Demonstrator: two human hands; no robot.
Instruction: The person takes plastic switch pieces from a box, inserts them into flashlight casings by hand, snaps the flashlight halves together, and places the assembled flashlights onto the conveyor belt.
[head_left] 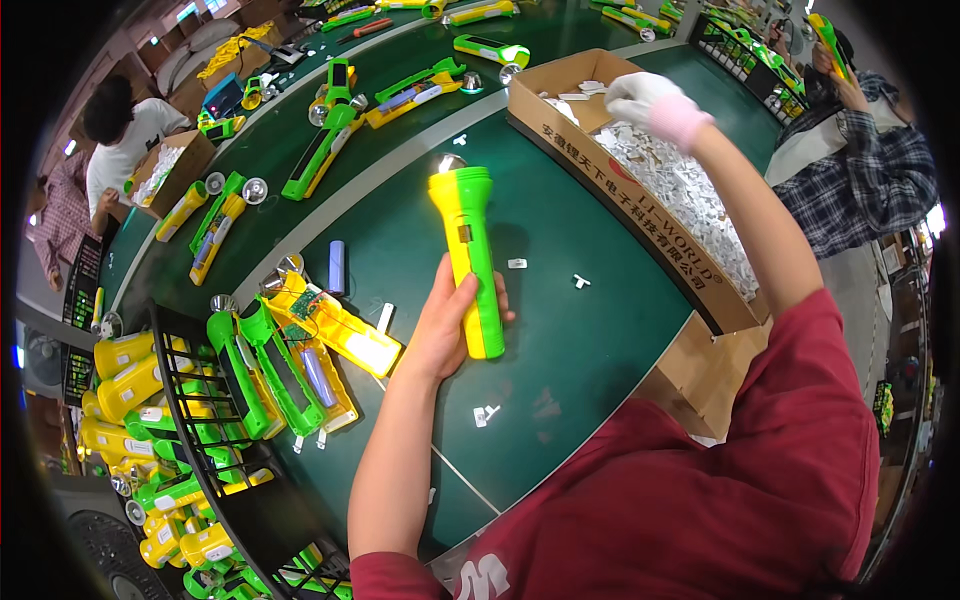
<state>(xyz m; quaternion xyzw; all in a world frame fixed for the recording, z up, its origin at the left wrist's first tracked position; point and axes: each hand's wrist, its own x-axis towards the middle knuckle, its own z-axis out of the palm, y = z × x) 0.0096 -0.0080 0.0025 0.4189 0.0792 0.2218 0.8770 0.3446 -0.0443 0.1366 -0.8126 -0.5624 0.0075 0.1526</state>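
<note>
My bare left hand (440, 325) is wrapped round a yellow-and-green flashlight (480, 300), held upright over the table with its head pointing away from me. On the right, my right hand (650, 108), in a white glove with a pink cuff, is over a long cardboard box (622, 188) heaped with small white plastic parts (690, 195). Its fingers are curled together; whether something is pinched in them is hidden. Several loose white pieces (517, 264) lie on the green table around the flashlight.
Left of my arm lie opened flashlight halves (275, 365), a yellow shell with circuit board (340, 325) and a purple battery cell (337, 267). A black crate (190, 430) holds several flashlights. A belt (240, 140) beyond carries more flashlights. People work at both sides.
</note>
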